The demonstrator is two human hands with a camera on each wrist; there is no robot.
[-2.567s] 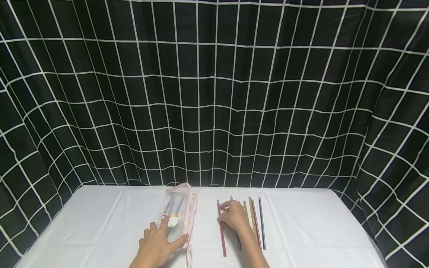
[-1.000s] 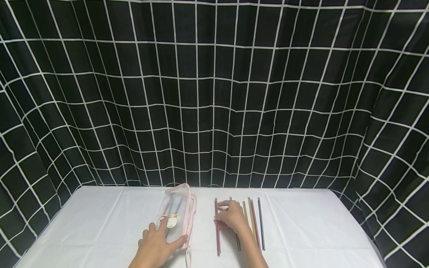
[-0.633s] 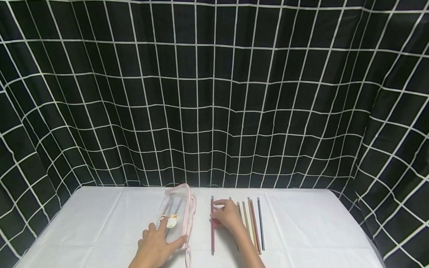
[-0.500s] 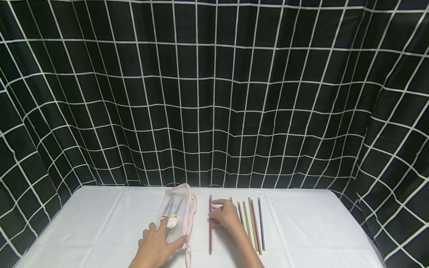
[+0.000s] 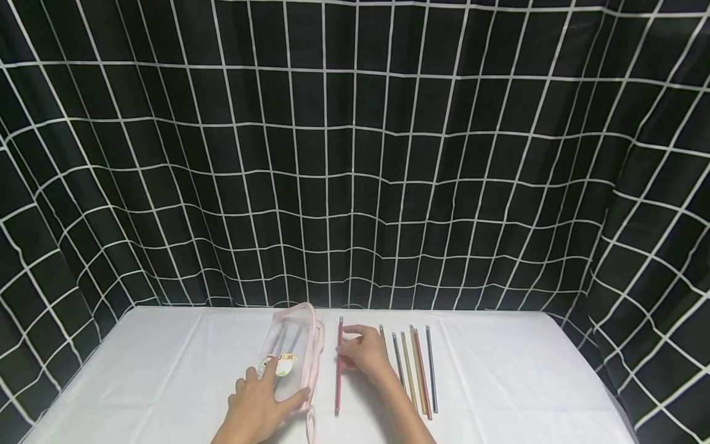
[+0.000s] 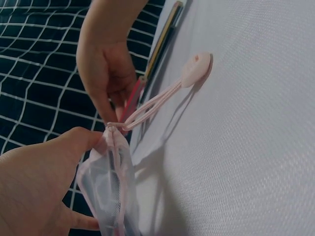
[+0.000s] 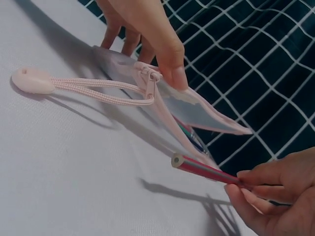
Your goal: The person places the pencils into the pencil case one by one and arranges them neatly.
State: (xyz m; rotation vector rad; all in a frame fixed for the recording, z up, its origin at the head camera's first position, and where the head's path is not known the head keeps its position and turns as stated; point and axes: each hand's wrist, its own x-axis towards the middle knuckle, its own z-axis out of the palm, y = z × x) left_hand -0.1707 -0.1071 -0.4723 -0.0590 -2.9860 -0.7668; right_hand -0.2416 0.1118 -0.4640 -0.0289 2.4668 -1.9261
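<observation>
My left hand (image 5: 256,398) grips a clear pencil case (image 5: 296,376) with pink edging, which lies on the white table. Its thumb is at the zipped edge and its index finger on the round label; several pencils show inside. In the right wrist view the zip side of the case (image 7: 172,132) gapes open. My right hand (image 5: 363,351) pinches a red unsharpened pencil (image 5: 338,391) between thumb and fingers, just right of the case. The pencil's flat near end (image 7: 177,160) points toward the table front, beside the case opening.
Several loose pencils (image 5: 420,376) in gold, red and dark colours lie side by side to the right of my right hand. A pink cord pull (image 7: 33,81) trails from the zip onto the white tablecloth (image 5: 516,370). A black curtain with white grid lines (image 5: 355,154) hangs behind.
My right hand has taken the red pencil from beside the other pencils and moved it left, close to the case; it now stands nearly straight. The left hand and case have stayed put.
</observation>
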